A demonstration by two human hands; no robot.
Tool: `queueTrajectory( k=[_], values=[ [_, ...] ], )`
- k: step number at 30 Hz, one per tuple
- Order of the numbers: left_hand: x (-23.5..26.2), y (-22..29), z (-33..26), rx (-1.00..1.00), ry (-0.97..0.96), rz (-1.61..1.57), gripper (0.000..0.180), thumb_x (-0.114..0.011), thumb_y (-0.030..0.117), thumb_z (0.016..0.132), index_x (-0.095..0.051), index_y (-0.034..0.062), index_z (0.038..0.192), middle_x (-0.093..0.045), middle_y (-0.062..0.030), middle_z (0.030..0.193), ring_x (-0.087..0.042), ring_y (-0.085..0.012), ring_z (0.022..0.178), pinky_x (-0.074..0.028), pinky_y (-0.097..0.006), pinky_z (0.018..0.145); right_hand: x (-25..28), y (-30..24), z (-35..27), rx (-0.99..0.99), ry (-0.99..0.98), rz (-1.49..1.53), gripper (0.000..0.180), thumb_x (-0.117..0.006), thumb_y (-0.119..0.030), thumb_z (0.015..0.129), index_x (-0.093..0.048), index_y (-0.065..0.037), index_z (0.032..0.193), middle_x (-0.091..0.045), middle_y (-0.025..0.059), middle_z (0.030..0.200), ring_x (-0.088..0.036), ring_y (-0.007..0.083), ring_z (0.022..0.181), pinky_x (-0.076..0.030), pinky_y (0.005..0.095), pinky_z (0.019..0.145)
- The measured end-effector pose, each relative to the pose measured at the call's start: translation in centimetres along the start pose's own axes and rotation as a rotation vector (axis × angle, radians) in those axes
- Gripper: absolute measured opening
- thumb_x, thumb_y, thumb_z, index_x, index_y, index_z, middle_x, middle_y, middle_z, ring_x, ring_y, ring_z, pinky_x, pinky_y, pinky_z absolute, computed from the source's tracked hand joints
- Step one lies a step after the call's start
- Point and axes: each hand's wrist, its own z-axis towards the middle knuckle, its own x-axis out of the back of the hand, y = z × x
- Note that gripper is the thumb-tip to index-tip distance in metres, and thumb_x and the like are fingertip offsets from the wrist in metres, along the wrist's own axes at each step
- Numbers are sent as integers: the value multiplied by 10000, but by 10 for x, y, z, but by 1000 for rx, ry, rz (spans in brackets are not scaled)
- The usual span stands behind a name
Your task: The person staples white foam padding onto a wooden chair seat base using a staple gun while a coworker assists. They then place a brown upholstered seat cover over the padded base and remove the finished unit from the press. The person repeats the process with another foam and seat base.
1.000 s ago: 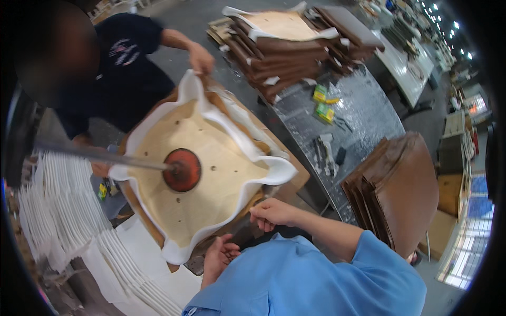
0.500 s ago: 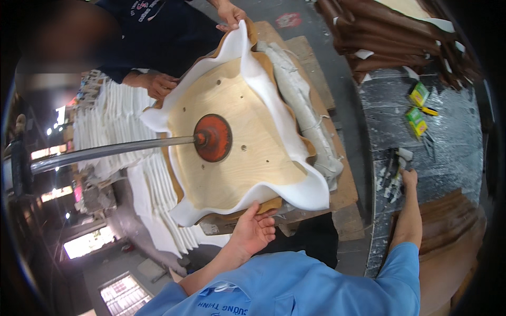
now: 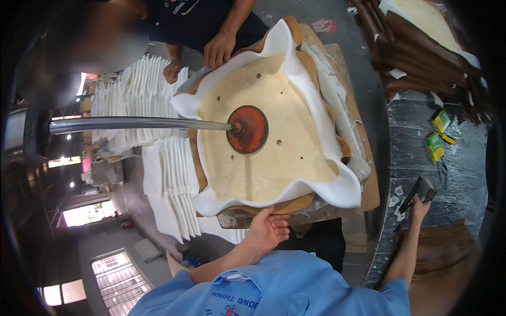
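Observation:
A pale plywood panel [image 3: 258, 179] lies under a round red press disc [image 3: 247, 130] on a metal rod [image 3: 142, 124]. White foam [image 3: 321, 192] and a brown cover [image 3: 203, 168] curl up around its edges. By the near edge is my left hand [image 3: 268, 230], loosely open with fingers half curled, its thumb tip at the brown cover. Off to the right, over the dark worktable, my right hand [image 3: 420, 206] is closed around a black and grey staple gun [image 3: 417, 192]. A co-worker's hand [image 3: 220, 50] rests at the panel's far edge.
White foam sheets [image 3: 168, 195] stand stacked at left. On the dark worktable [image 3: 414, 113] lie green and yellow small boxes [image 3: 435, 147] and white scraps. Brown covers are piled at its far end [image 3: 416, 47] and near end [image 3: 448, 247]. A wrapped bundle [image 3: 342, 116] sits beside the panel.
My right hand has closed on the staple gun and turned it up from the worktable. The co-worker's hands have left the cover's corners. My left hand stays by the near edge; the view has shifted.

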Motion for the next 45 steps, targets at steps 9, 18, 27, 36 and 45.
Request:
queueTrajectory(
  k=[9, 18, 27, 36, 45],
  values=[
    [11, 29, -47, -750, -529, 1040, 289, -703, 331, 1103, -729, 46, 1056, -713, -122, 823, -705, -333, 781, -589, -509, 796, 17, -114, -259, 26, -60, 220, 554, -883, -173, 979, -612, -40, 1444, -678, 66, 1028, -661, 185, 683, -554, 362, 569],
    [-38, 61, 36, -1931, -223, 1681, 163, -843, 190, 887, -763, 74, 970, -648, -126, 1080, -621, -343, 1077, -468, -507, 941, -71, -202, -384, 100, -628, 152, 764, -922, -121, 915, -597, -12, 1598, -747, 68, 1331, -671, 125, 1163, -555, 332, 1022],
    [-48, 76, 35, -1877, -174, 1633, 211, -819, 285, 944, -779, 81, 974, -651, -112, 1078, -612, -335, 1072, -448, -506, 947, -116, -238, -356, 175, -755, -78, 720, -884, -182, 961, -592, -36, 1604, -794, 93, 1161, -723, 104, 891, -618, 317, 790],
    [-42, 77, 57, -1797, -191, 1564, 239, -818, 370, 942, -812, 131, 965, -637, -124, 1062, -599, -327, 1089, -431, -515, 947, -126, -259, -350, 210, -800, -213, 595, -851, -173, 1002, -607, -39, 1528, -775, 85, 1048, -711, 132, 746, -611, 324, 690],
    [-46, 80, 57, -1820, -268, 1563, 291, -831, 426, 932, -817, 140, 981, -631, -135, 1059, -597, -341, 1111, -418, -516, 961, -127, -280, -345, 164, -817, -319, 437, -850, -200, 1013, -685, -8, 1370, -749, 47, 947, -712, 134, 729, -589, 317, 665]
  ],
)
